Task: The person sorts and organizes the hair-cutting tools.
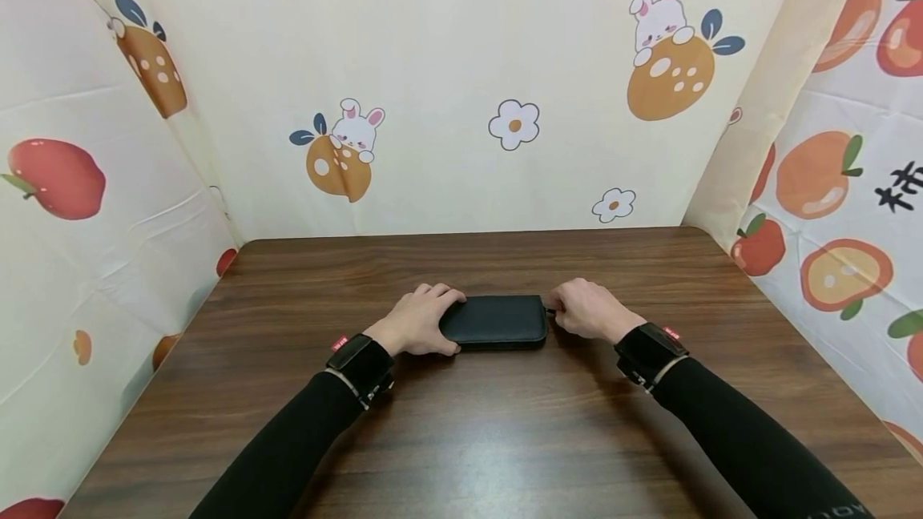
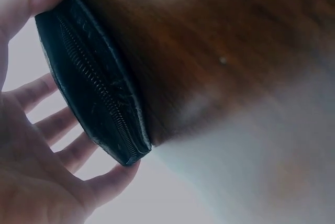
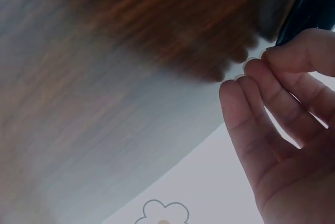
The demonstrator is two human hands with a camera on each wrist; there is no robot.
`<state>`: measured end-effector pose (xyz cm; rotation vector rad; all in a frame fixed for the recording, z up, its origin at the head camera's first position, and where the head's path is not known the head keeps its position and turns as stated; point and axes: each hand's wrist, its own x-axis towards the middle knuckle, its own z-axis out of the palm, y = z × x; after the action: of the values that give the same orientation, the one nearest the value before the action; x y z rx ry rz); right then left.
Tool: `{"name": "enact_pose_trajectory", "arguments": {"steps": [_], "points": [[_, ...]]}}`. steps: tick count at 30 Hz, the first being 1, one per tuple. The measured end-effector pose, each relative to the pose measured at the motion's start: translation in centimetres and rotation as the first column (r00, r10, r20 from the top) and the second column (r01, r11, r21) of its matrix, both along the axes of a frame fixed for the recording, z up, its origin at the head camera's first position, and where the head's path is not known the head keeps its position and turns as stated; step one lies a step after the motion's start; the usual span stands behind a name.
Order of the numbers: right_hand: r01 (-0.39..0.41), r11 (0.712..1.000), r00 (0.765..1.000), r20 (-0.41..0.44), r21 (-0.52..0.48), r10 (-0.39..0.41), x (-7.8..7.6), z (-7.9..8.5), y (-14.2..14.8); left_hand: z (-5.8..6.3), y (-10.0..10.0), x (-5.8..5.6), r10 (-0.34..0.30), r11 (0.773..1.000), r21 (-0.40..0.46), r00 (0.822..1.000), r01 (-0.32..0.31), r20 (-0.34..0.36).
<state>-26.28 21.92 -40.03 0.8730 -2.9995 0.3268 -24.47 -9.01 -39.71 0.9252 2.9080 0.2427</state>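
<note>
A black zip-around wallet (image 1: 496, 320) lies flat on the brown table. My left hand (image 1: 421, 323) grips its left end, thumb at the near edge and fingers along the far edge. In the left wrist view a closed zipper (image 2: 97, 85) runs along the wallet's end between thumb and fingers. At the opposite end my right hand (image 1: 587, 309) has thumb and fingertips drawn together, pinching the small dark zipper pull (image 1: 550, 311). The right wrist view shows the wallet's corner (image 3: 314, 9) beside that thumb; the fingers hide the pull there.
The wood-grain table (image 1: 505, 431) has its far edge against a cream printed curtain (image 1: 447, 46) with rabbits, fruit and flowers. Similar fruit-printed sheets hang at the left (image 1: 108, 263) and right (image 1: 872, 118). Each wrist wears a black strapped camera.
</note>
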Motion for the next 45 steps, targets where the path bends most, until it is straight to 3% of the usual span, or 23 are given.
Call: {"name": "enact_pose_trajectory", "arguments": {"steps": [17,45], "points": [[-0.026,0.999,1.000,-0.012,-0.041,0.026,-0.5,-0.3,-1.1,0.1,0.0,0.0,-0.004,1.000,0.006,1.000,0.004,0.009],[-0.107,0.991,0.994,-0.015,-0.074,0.106,0.5,-0.1,-0.1,0.0,-0.1,0.1,0.000,1.000,0.008,1.000,0.000,0.010]]}}
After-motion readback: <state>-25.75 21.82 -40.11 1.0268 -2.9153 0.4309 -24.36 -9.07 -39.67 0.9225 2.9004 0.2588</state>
